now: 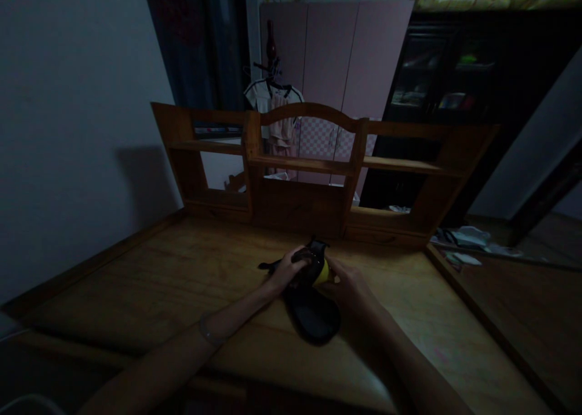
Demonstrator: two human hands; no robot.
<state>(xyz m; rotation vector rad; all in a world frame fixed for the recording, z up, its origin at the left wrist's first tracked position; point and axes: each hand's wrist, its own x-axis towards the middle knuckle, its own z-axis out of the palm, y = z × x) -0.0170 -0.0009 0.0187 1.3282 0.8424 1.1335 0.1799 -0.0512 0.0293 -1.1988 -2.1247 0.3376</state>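
A black pouch-like item [313, 318] lies on the wooden desk, its rounded flap spread toward me. My left hand [287, 270] is closed on the upper left part of it, fingers curled over the dark material. A short black strap or tab [264, 266] sticks out to the left beneath that hand. At the right side of the black item shows a yellow piece [322, 273], partly covered. My right hand [346, 281] pinches at this yellow piece with bent fingers. The dim light hides what the yellow piece is and whether it sits inside the pouch.
The wooden desk [218, 245] has a shelf unit [309, 166] along its back edge. A white wall [82, 111] borders the left. Beyond the shelf are clothes on a stand [279, 111] and a pink wardrobe [331, 57]. Papers and bags [468, 238] lie to the right.
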